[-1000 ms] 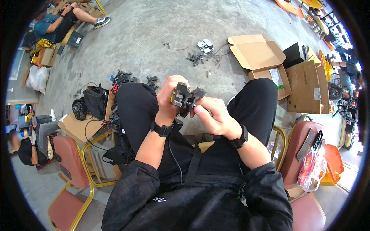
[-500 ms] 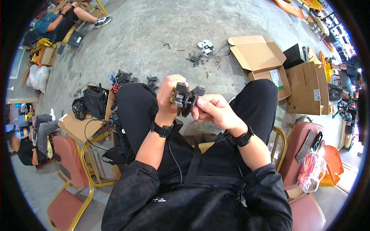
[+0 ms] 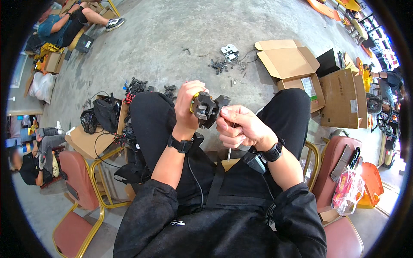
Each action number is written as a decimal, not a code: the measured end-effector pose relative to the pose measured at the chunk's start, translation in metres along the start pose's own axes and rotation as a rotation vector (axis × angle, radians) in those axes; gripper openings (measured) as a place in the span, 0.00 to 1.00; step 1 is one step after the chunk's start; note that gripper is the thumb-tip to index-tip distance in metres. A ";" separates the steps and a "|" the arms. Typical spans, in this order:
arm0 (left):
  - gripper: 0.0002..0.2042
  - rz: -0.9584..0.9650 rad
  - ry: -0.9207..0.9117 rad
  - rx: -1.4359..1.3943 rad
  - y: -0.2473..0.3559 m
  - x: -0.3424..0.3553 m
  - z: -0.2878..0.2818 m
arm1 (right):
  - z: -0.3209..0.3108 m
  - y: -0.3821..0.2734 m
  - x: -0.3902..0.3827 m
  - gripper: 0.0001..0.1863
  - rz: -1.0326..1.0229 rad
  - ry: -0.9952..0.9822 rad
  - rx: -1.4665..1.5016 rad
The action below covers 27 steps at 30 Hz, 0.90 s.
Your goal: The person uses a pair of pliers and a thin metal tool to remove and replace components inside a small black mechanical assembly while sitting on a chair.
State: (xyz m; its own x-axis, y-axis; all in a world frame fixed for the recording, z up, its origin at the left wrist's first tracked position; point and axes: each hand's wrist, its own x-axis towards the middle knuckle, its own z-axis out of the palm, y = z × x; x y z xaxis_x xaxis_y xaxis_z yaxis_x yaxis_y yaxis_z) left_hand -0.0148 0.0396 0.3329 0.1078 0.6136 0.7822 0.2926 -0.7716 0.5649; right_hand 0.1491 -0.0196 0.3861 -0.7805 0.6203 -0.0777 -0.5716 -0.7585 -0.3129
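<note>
A: Where is the dark mechanical part?

B: It is held above the person's lap, between the two knees, in front of the black trousers. The left hand is wrapped around its left side, fingers curled shut over a yellow bit at the part's edge, so the part sticks out to the right of that hand.

A: And the right hand?

B: It sits just right of the part and slightly lower. Its fingers are curled closed, with the thumb and forefinger tip touching the part's right edge. A thin metal shaft runs down out of the fist toward the lap; whether the fist grips it firmly cannot be told.

A: What do the wrists show?

B: Each wrist carries a black band, and the one on the right wrist has a dark block hanging beside it.

A: What lies around?

B: Open cardboard boxes stand on the concrete floor to the right, a scatter of small dark parts lies ahead, and a yellow-framed chair stands at the left. Another person sits far off at the upper left.
</note>
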 end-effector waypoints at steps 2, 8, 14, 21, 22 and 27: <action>0.11 0.004 -0.019 -0.035 0.000 0.000 0.000 | -0.001 0.001 0.000 0.19 -0.029 -0.016 -0.035; 0.12 -0.004 -0.053 -0.039 0.000 0.001 0.001 | -0.008 0.004 0.003 0.19 -0.118 -0.030 -0.120; 0.07 -0.037 -0.060 0.015 0.005 0.003 0.002 | -0.014 0.006 0.005 0.19 -0.291 0.053 -0.481; 0.08 -0.060 -0.070 -0.018 0.003 0.000 0.001 | -0.006 0.000 0.002 0.20 -0.108 0.019 -0.181; 0.10 -0.070 -0.081 -0.026 0.001 -0.001 0.000 | -0.006 0.000 0.002 0.20 -0.097 0.031 -0.164; 0.12 -0.088 -0.099 -0.055 0.003 -0.001 0.001 | -0.004 0.001 0.001 0.20 -0.091 0.061 -0.130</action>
State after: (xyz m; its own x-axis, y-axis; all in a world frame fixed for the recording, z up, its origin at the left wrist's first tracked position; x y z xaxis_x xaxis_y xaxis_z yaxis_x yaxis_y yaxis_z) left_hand -0.0132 0.0373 0.3336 0.1779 0.6905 0.7012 0.2531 -0.7207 0.6455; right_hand 0.1485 -0.0185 0.3822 -0.7075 0.6996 -0.0998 -0.5989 -0.6686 -0.4407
